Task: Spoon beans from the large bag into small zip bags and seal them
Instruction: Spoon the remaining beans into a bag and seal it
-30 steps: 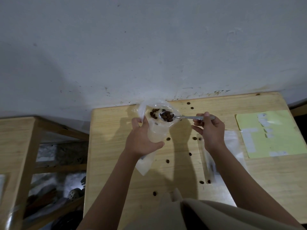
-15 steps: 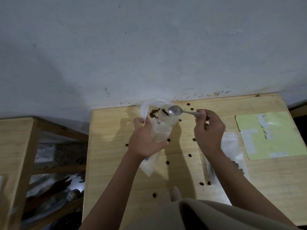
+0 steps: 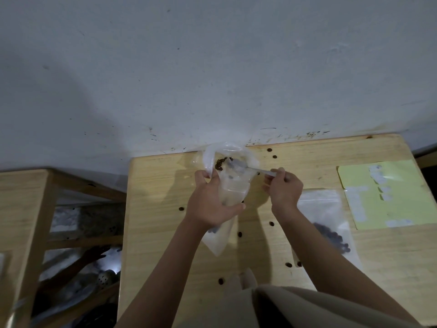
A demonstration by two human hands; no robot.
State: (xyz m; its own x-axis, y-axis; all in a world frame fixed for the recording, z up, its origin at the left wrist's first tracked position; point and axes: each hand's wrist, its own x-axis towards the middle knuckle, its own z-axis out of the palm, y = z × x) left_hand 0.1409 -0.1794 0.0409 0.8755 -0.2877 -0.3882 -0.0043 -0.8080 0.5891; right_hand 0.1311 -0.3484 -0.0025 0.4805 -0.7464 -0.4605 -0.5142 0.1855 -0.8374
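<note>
Left hand (image 3: 210,204): raised over the wooden table (image 3: 160,209), forearm rising from the lower left, fingers and thumb curled round the middle of a clear plastic bag (image 3: 230,185), thumb tip showing at the bag's right edge. Clear plastic bag: held above the table near the wall (image 3: 212,67), long axis roughly upright and leaning toward the viewer at its lower end, mouth open and pointing up and away, bottom corner hanging below the hand; a cluster of dark beans (image 3: 221,163) sits inside near the mouth. Right hand (image 3: 283,191): forearm rising from the lower right, fingers pinched on the handle of a metal spoon (image 3: 250,167). Spoon: long axis close to level, handle to the right in the fingers, bowl end pointing left into the bag's mouth; the bowl is blurred behind the plastic and its contents cannot be told. Second clear zip bag (image 3: 328,216): lying flat on the table just right of the right forearm, dark beans gathered toward its near end. Yellow-green sheet (image 3: 387,192): flat at the table's right side, beside that bag. Loose beans (image 3: 240,234): scattered singly over the table top. Lower wooden stand (image 3: 21,209): left of the table, apart from it. Beige cloth (image 3: 295,306): at the bottom edge, between the forearms.
</note>
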